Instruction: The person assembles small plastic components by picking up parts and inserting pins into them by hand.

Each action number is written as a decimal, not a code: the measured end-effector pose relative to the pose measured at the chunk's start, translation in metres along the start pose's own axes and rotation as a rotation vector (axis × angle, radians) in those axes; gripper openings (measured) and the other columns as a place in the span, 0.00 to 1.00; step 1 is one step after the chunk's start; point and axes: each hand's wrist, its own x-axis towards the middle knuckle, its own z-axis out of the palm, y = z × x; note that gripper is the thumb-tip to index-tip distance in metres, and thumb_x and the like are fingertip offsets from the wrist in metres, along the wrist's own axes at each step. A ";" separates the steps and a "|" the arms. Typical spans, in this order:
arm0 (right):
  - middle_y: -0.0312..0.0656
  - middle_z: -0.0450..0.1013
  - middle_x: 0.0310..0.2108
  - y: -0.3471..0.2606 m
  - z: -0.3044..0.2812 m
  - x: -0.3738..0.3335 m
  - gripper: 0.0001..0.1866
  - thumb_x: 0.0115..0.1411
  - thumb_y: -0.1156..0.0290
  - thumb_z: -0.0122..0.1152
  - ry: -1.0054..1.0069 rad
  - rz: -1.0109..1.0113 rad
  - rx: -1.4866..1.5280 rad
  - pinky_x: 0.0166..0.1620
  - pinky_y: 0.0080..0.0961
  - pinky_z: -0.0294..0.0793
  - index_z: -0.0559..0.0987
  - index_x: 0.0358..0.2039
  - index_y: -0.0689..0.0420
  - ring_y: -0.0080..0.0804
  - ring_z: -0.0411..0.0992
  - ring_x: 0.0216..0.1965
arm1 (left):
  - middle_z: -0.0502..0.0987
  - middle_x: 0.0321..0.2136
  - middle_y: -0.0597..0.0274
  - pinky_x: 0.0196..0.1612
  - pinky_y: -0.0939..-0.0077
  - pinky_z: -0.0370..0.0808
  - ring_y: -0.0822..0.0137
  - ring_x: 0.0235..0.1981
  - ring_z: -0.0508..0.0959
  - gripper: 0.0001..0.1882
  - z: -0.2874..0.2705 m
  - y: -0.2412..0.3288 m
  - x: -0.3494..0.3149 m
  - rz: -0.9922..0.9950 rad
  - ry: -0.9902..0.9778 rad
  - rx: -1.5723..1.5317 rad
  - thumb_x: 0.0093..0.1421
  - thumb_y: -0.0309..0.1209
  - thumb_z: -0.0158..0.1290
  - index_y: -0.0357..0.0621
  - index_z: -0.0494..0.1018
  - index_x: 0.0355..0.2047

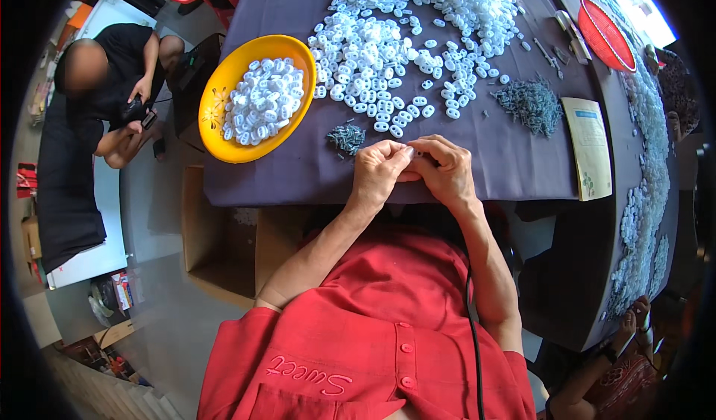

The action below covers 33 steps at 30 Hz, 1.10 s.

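Note:
Close to the table's near edge, my left hand [379, 170] and my right hand [447, 168] meet, thumbs and fingertips pinched together. Between them shows part of a small white plastic piece [418, 154]; the fingers cover most of it. Just beyond my hands lie many loose white oval pieces with two holes [384, 107]. A small heap of grey screw-like pins [347, 138] sits beside my left hand. Farther right is a larger heap of the same pins [529, 107]. To the left stands a yellow bowl [212, 95] filled with white oval pieces.
A yellowish packet [587, 148] lies at the table's right side. Behind it are a red basket [608, 36] and a long spread of white pieces [641, 174]. Another person [112, 84] sits at far left; someone's hands [634, 319] show at lower right. Cardboard boxes [216, 263] stand below.

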 end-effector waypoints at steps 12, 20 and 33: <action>0.40 0.74 0.32 -0.005 -0.002 -0.002 0.12 0.45 0.81 0.60 -0.023 -0.002 -0.023 0.33 0.18 0.72 0.77 0.34 0.63 0.25 0.73 0.29 | 0.76 0.27 0.61 0.28 0.78 0.78 0.72 0.27 0.77 0.09 -0.006 0.000 -0.005 0.050 0.035 -0.047 0.59 0.28 0.49 0.33 0.72 0.32; 0.39 0.73 0.30 -0.011 -0.002 -0.003 0.09 0.48 0.82 0.59 -0.042 0.094 0.024 0.33 0.16 0.70 0.76 0.33 0.64 0.22 0.72 0.29 | 0.76 0.26 0.61 0.20 0.86 0.71 0.77 0.22 0.75 0.06 -0.074 0.071 0.004 0.535 0.489 0.345 0.57 0.26 0.51 0.36 0.73 0.32; 0.41 0.73 0.30 -0.005 0.004 0.001 0.09 0.48 0.80 0.59 0.015 0.057 0.018 0.30 0.20 0.70 0.77 0.33 0.61 0.30 0.73 0.26 | 0.62 0.39 0.61 0.34 0.67 0.65 0.65 0.36 0.65 0.17 0.006 0.169 -0.088 0.458 -0.741 -0.725 0.60 0.49 0.45 0.47 0.66 0.31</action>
